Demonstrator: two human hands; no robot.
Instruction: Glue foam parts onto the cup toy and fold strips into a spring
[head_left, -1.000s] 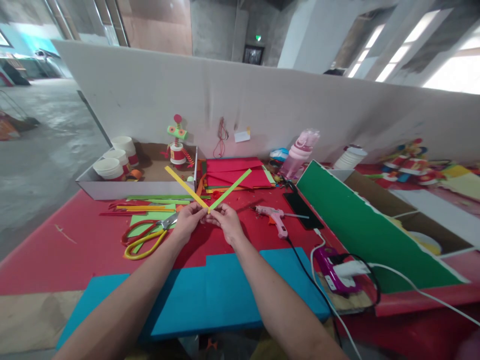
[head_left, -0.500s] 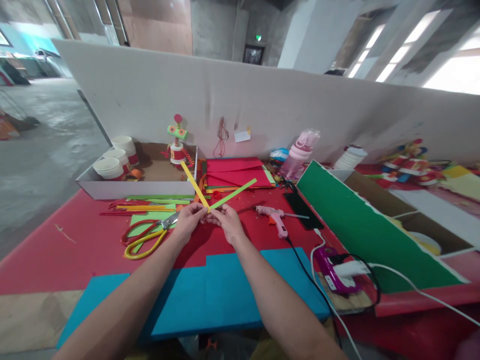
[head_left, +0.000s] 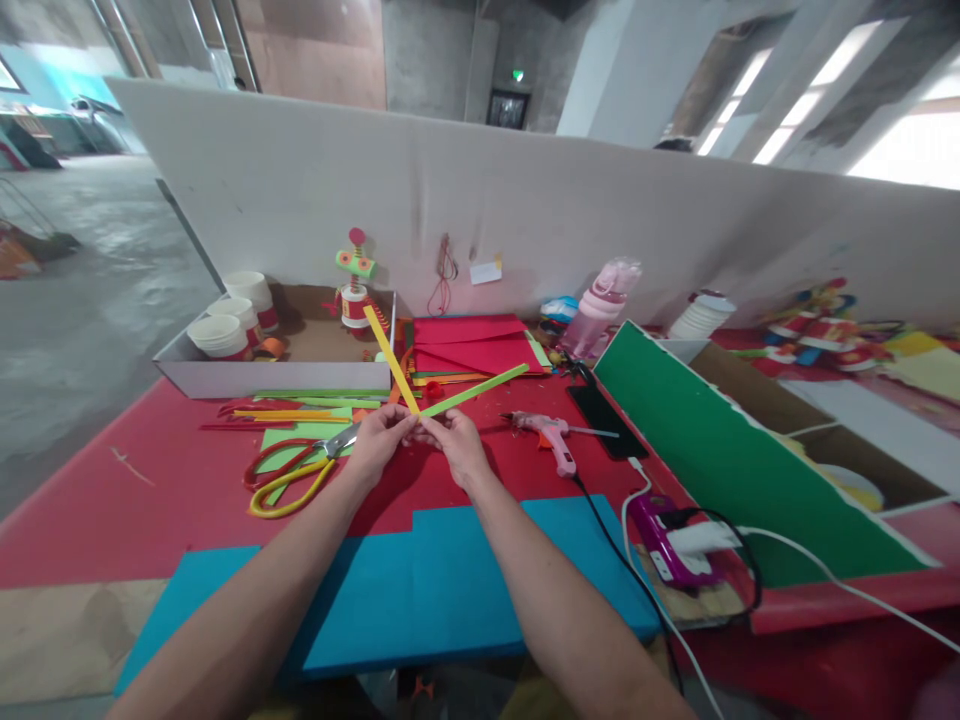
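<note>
A yellow paper strip (head_left: 391, 358) and a green paper strip (head_left: 480, 388) meet in a V between my fingertips. My left hand (head_left: 381, 437) pinches them at the joined ends, nearer the yellow strip. On the other side my right hand (head_left: 454, 444) pinches the same corner, below the green strip. Some of the fingers under the corner are hidden. Beside my left hand lie scissors (head_left: 294, 474) with red and yellow handles, over light green paper (head_left: 275, 437). To the right of my right hand is a pink glue gun (head_left: 556, 440).
A box (head_left: 274, 378) with paper cups (head_left: 219, 334) and a paper figure (head_left: 355, 305) stands back left. Behind my hands lies red paper (head_left: 469, 352). A phone (head_left: 606, 420), power strip (head_left: 670, 545), cables and green-sided box (head_left: 735, 465) are at right.
The free ends of both strips have moved: the yellow one a little higher, the green one further out to the right and slightly lower. Both hands have hardly moved.
</note>
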